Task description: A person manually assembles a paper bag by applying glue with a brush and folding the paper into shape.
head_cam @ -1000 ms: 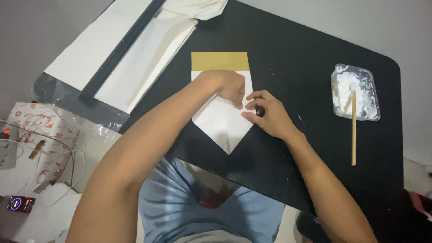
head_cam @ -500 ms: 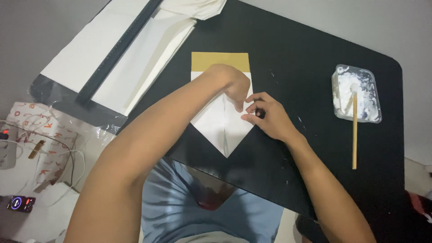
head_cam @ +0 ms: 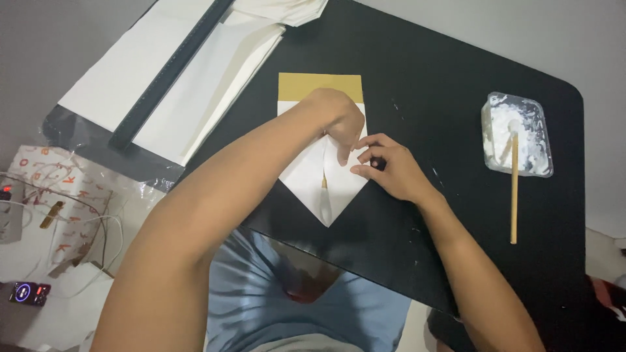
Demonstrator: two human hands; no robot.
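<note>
Paper (head_cam: 313, 176), white with a gold band at the far end, is laid flat mid-surface (head_cam: 430, 72); long axis runs away from the person, folded tip pointed toward the person. Left hand (head_cam: 339, 120) is pressed onto the folds, fingers bent, nothing gripped. Right hand (head_cam: 388, 166) is pinched on the paper's right edge. Tray (head_cam: 518, 133) of white paste with a stick (head_cam: 514, 189) is set well apart, right.

Home craft corner: black table (head_cam: 456, 78), paste tub (head_cam: 518, 133), paper sheets (head_cam: 195, 85), charging cables (head_cam: 72, 228) on floor.
</note>
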